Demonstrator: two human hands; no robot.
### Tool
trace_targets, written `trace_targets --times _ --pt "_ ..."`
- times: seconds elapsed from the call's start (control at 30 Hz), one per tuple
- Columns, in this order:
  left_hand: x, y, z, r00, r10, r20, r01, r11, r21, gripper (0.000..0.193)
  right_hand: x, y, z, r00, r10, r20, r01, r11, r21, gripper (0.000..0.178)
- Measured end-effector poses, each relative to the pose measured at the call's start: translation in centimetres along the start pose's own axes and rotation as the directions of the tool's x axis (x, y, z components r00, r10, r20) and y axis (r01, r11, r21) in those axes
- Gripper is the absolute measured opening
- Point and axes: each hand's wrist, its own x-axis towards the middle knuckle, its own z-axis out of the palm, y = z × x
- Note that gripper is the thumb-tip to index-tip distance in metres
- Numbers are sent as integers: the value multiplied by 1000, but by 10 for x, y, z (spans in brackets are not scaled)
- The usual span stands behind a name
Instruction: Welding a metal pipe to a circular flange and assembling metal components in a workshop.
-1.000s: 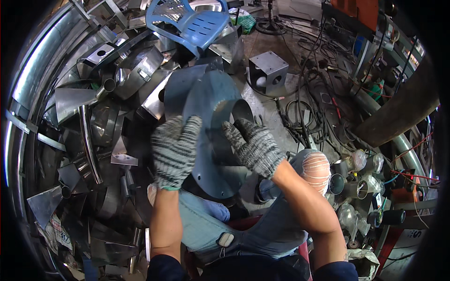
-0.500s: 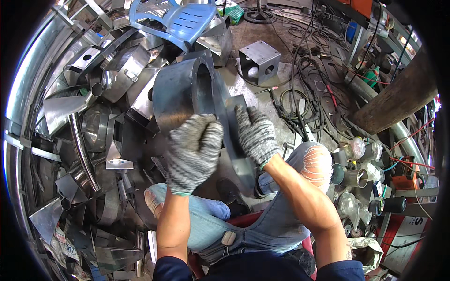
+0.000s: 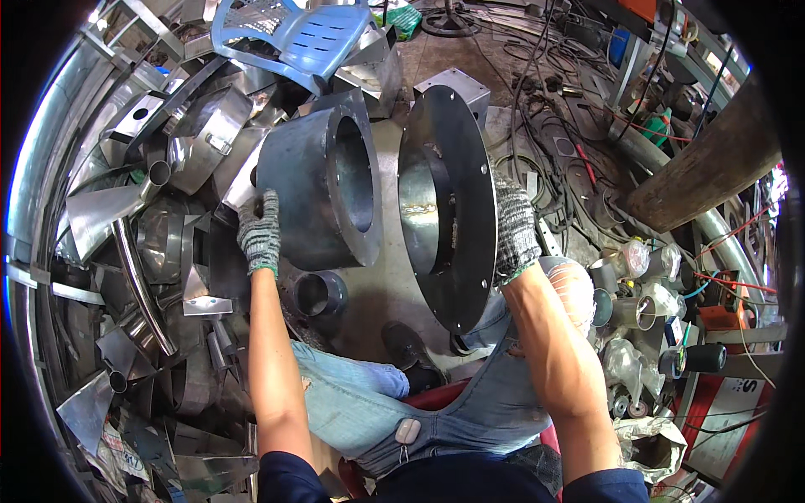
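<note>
A thick dark steel cylinder (image 3: 306, 184) with a wide bore and a flat flange on its right end lies in front of me. My left hand (image 3: 260, 235), in a striped grey knit glove, grips it at its left side; part of the fingers is hidden. To its right, a round steel flange (image 3: 465, 218) with small holes near its rim and a short welded collar (image 3: 423, 214) stands on edge, collar toward the cylinder. My gloved right hand (image 3: 517, 228) holds this flange from its right side, fingers partly behind it. A gap separates the two pieces.
Piled sheet-metal parts (image 3: 193, 142) crowd the left. A blue plastic chair (image 3: 323, 38) and a drilled metal box (image 3: 470, 88) stand beyond. Cables (image 3: 545, 142) and a thick rusty pipe (image 3: 704, 159) lie right. A short pipe piece (image 3: 320, 293) sits below the cylinder.
My left hand has gone from near the flange to the cylinder's left side. The flange has turned, showing its collar, and moved right, apart from the cylinder. The view has shifted slightly.
</note>
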Motion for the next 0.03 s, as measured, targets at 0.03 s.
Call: trace_targets --times 0.03 --pt "0 0 11 1000 -9 16 8 998 55 79 1 -1 -3 1000 22 17 -22 1000 6 54"
